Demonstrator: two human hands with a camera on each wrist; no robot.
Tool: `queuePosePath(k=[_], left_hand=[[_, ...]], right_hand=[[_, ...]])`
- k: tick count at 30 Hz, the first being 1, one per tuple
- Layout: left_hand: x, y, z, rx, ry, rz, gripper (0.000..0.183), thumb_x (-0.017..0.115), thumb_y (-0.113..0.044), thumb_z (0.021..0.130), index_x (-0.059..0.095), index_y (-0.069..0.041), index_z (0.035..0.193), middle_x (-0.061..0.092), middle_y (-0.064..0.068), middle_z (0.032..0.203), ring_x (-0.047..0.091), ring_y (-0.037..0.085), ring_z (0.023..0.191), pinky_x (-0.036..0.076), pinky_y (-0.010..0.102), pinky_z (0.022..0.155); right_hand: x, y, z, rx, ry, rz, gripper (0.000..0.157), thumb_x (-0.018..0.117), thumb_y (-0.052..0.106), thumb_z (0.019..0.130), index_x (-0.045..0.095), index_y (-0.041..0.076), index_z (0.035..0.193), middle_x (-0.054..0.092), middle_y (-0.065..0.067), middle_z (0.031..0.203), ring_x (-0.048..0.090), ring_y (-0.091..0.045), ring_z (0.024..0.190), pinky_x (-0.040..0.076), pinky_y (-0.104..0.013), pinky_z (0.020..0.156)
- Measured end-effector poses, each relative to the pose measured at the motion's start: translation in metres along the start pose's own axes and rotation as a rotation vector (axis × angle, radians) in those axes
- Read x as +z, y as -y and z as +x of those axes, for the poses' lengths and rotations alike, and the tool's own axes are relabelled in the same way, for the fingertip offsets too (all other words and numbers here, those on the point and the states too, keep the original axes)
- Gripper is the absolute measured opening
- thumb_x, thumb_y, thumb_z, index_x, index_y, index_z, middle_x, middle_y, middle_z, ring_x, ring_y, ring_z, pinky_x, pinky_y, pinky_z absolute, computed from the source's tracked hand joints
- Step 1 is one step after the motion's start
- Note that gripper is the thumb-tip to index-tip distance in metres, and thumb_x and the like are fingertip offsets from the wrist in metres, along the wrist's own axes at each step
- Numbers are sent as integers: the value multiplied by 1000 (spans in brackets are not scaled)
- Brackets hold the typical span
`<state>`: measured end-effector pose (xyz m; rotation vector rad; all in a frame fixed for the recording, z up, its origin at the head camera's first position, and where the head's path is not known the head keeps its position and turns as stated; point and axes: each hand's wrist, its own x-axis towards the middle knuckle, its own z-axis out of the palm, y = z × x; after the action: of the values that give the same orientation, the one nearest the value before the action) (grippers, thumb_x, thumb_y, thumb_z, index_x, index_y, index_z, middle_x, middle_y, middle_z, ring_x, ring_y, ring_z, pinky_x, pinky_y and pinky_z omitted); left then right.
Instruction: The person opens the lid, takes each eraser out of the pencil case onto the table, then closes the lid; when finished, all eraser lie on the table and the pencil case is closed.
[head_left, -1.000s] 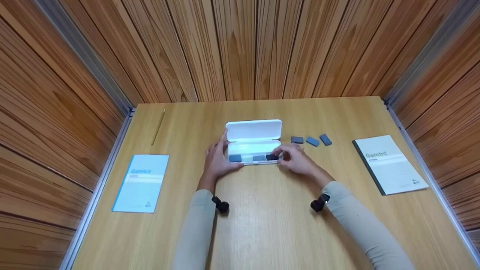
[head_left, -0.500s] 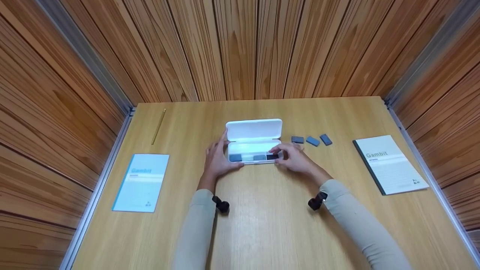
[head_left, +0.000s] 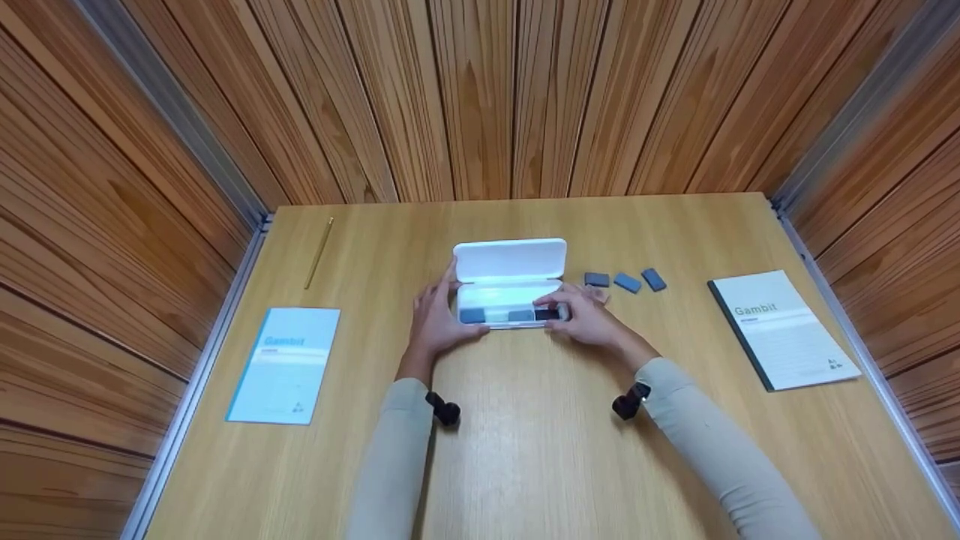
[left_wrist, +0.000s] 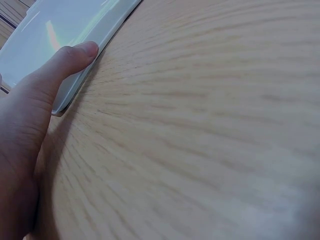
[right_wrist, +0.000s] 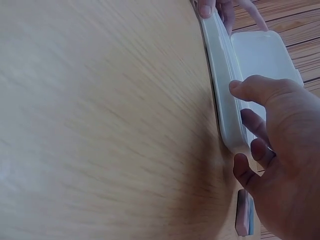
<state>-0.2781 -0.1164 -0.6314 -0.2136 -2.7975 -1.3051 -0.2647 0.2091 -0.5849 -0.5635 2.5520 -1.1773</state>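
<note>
A white pencil case [head_left: 510,259] lies open on the table, its lid tipped back. Inside, along the front, sit a blue-grey eraser [head_left: 472,316] on the left, another near the middle [head_left: 519,316] and a dark eraser [head_left: 547,315] at the right end. My left hand [head_left: 436,319] grips the left end, thumb [left_wrist: 82,50] on the front wall. At the right end is my right hand [head_left: 585,319], its fingers over the dark eraser. In the right wrist view its thumb [right_wrist: 242,89] touches the front rim, the fingers spread apart; nothing shows pinched between them.
Several things surround the case: three loose erasers [head_left: 627,283] to its right, a white notebook [head_left: 784,330] at far right, a light blue notebook [head_left: 283,366] at left and a pencil [head_left: 319,253] behind that. Wooden walls [head_left: 480,97] enclose the table.
My right hand's fingers have slid slightly left across the dark eraser, which keeps its place in the case. The left hand holds the case as before.
</note>
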Motion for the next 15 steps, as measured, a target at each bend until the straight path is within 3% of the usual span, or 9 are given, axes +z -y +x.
queuePosePath(k=[5, 10, 15], left_hand=[[0, 0, -1, -6, 0, -6, 143, 102, -58, 70, 12, -45, 181, 68, 4, 155, 49, 34, 154, 21, 62, 139], [0, 0, 0, -11, 1, -8, 143, 103, -57, 70, 12, -47, 180, 68, 3, 156, 49, 34, 155, 22, 61, 138], [-1, 0, -1, -7, 2, 7, 142, 103, -57, 71, 13, -47, 180, 68, 4, 159, 49, 35, 156, 22, 62, 138]], right_hand=[[1, 0, 3, 13, 11, 18, 40, 76, 16, 107, 74, 18, 147, 53, -23, 158, 42, -47, 148, 20, -72, 123], [3, 1, 5, 5, 17, -13, 39, 77, 17, 106, 77, 19, 145, 53, -23, 158, 41, -47, 148, 7, -74, 122], [4, 1, 7, -12, 10, -45, 37, 80, 16, 105, 79, 18, 142, 60, -20, 143, 50, -42, 137, 15, -65, 117]])
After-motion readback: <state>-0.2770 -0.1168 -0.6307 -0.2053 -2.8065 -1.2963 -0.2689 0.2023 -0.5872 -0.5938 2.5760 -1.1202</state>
